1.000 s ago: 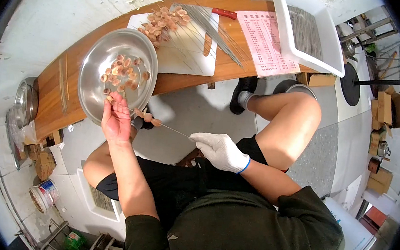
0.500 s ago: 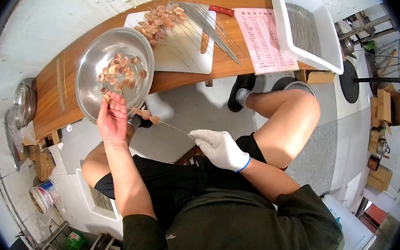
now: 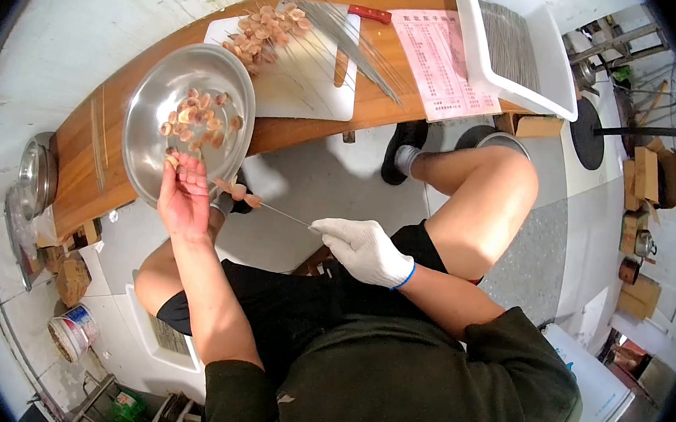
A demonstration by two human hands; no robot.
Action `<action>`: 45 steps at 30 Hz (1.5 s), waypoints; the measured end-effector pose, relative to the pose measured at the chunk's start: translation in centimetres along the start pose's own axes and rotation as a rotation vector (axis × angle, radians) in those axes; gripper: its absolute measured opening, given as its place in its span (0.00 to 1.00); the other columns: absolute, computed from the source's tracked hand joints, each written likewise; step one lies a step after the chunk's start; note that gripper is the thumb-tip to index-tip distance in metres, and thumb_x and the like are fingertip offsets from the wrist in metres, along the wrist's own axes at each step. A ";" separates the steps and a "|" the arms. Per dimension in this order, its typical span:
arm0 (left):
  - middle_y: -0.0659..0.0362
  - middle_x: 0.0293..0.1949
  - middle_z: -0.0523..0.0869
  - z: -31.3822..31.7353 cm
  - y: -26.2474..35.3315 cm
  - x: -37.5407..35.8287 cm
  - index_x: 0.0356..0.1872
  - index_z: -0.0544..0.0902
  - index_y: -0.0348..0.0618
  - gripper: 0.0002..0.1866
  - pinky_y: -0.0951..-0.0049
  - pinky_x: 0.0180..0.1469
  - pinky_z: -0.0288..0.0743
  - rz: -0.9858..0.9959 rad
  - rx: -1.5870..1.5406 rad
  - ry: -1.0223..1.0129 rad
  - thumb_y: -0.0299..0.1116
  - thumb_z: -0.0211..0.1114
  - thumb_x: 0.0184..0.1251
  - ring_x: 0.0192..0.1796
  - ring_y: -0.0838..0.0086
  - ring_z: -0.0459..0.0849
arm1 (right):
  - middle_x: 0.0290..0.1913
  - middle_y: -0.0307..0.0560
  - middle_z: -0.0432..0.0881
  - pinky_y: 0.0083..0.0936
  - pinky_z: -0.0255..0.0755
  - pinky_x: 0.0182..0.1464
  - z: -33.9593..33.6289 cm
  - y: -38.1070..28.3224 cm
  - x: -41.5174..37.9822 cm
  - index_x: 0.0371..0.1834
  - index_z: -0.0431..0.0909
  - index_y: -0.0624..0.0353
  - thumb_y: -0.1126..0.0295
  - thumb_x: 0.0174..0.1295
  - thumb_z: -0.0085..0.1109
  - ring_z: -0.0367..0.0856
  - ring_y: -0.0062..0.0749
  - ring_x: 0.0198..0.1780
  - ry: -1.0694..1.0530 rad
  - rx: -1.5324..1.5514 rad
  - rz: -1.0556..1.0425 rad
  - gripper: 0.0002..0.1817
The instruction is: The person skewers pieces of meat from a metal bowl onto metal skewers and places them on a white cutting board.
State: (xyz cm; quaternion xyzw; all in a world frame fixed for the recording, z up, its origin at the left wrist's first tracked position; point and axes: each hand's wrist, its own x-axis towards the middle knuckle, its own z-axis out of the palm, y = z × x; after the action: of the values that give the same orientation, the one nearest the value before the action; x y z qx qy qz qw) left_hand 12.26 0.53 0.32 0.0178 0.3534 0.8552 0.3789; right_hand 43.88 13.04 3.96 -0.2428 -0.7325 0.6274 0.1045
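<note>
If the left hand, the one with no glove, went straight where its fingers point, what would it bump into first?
Probably the small round pieces in the metal bowl. The left hand has its fingers pointing at them, but its height is unclear, so it might pass over.

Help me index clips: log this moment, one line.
left hand: small piece at fingertips | right hand: gloved, holding skewer | skewer: part-loaded | bowl: loose pieces

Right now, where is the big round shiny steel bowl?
In the head view it is on the left: the steel bowl sits by the near edge of the brown wooden table, left of the white cutting board, with the bare left hand at its near rim.
</note>
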 end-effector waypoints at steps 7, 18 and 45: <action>0.60 0.46 0.85 0.1 -0.1 0.1 0.53 0.79 0.40 0.13 0.66 0.62 0.74 -0.016 -0.024 -0.030 0.37 0.55 0.78 0.50 0.72 0.83 | 0.50 0.56 0.86 0.27 0.76 0.57 0.0 0.1 0.1 0.54 0.79 0.69 0.73 0.68 0.53 0.85 0.34 0.52 -0.054 0.146 0.060 0.15; 0.58 0.45 0.85 -0.5 -0.9 0.0 0.52 0.79 0.40 0.13 0.63 0.62 0.76 -0.050 -0.119 -0.028 0.37 0.55 0.78 0.49 0.70 0.84 | 0.46 0.61 0.85 0.30 0.78 0.53 0.3 0.0 -0.2 0.54 0.80 0.66 0.74 0.67 0.54 0.86 0.44 0.51 -0.078 -0.075 -0.016 0.14; 0.57 0.39 0.85 0.4 -3.0 -1.0 0.47 0.79 0.39 0.11 0.49 0.71 0.68 0.010 -0.124 0.141 0.35 0.54 0.78 0.44 0.70 0.85 | 0.49 0.55 0.87 0.26 0.77 0.57 0.8 1.1 0.0 0.54 0.80 0.70 0.74 0.69 0.53 0.86 0.33 0.52 0.005 0.091 0.023 0.15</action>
State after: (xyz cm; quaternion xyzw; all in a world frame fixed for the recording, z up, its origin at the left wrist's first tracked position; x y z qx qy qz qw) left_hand 15.00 1.57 -1.00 -0.0644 0.3254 0.8764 0.3490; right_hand 43.81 12.44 2.73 -0.2480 -0.7000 0.6606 0.1100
